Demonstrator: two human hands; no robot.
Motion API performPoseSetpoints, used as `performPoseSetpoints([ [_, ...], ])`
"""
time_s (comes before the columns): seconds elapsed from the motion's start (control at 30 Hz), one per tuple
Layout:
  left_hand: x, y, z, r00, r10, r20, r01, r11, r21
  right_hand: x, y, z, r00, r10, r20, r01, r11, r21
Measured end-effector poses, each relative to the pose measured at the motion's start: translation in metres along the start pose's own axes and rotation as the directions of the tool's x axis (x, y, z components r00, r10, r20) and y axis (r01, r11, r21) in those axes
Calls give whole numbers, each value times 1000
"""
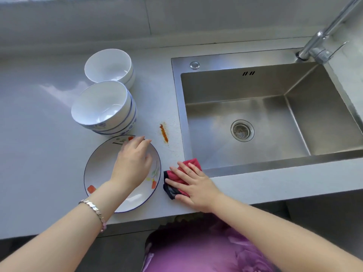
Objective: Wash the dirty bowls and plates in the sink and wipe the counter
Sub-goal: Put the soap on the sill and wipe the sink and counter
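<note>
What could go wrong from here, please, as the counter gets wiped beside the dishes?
1. Under the left hand, the plate lies close to the front edge of the counter; a nudge could slide it off.
2. The cloth under the right hand may smear the orange stain toward the stacked bowls.

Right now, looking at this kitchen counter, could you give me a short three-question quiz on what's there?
1. True or false: the steel sink is full of water.
2. What lies under the right hand? A sponge; B red cloth; C spoon.
3. Which dish is below the left hand?
Key: 1 false; 2 B; 3 the flowered plate.
</note>
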State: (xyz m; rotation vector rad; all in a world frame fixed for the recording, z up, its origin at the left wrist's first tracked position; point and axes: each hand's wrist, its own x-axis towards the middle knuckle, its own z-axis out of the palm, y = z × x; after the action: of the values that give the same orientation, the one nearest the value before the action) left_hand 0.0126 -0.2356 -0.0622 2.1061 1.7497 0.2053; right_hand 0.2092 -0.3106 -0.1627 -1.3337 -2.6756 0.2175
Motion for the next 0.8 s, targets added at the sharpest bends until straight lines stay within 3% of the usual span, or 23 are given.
performPoseSetpoints([
  [0.1,7,-1,-1,997,-72,6,71,997,25,38,23,2,996,-84,-7,83,995,-45],
  [0.17,12,0,3,997,-75,7,74,996,40,63,43,-2,999,-36,-28,35,999,-40],
  [0.27,18,2,7,996,-79,27,77,994,78,96,79,-6,995,94,-34,-95,995,-16],
  [0.33,22,3,9,991,-113,67,105,988,116,118,105,-14,974,227,-10,-225,969,98],
  [0.43,27,6,9,984,-158,77,150,983,106,140,138,-32,850,525,46,-515,807,291],
  [0.5,28,6,8,983,-172,68,166,983,83,137,139,-45,808,588,-30,-534,753,384],
  [0.6,30,5,6,982,-177,64,174,983,55,101,98,-38,937,320,-139,-278,926,255],
  [0.67,30,5,7,982,-176,62,173,983,54,77,61,-22,996,66,-65,-56,988,145],
  [0.73,32,3,9,983,-182,22,181,983,35,72,43,-9,990,-135,33,133,989,71],
  [0.8,33,4,8,985,-170,6,170,984,51,90,48,-4,967,-251,39,250,968,37],
])
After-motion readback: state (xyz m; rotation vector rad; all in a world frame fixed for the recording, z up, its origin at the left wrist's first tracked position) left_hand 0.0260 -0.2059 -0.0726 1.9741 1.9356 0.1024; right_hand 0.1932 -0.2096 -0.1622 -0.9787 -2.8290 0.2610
